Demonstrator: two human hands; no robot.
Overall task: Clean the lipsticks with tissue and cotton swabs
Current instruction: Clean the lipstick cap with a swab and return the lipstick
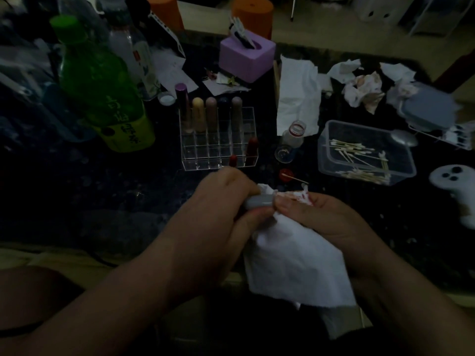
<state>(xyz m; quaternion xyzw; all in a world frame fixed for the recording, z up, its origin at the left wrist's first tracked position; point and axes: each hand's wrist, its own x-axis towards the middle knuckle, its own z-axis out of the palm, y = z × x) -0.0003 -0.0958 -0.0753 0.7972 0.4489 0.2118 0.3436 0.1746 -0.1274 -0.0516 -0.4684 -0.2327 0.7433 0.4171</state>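
Lipstick (258,201), grey tube, over the near bench edge. Left grip (218,206) curled round it; right grip (329,219) pinches red-stained tissue (295,260) at its tip. Organiser (205,160) holds several more; crumpled wads (359,91) suggest some are done.

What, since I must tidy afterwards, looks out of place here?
One cotton swab lies loose on a red cap, outside the clear box of swabs; stained, crumpled tissues are strewn at the far right.

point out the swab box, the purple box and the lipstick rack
swab box (359,133), head view, bare floor at the back of the clear tub
purple box (241,64), head view, its front wall
lipstick rack (205,153), head view, empty front compartments of the clear organiser
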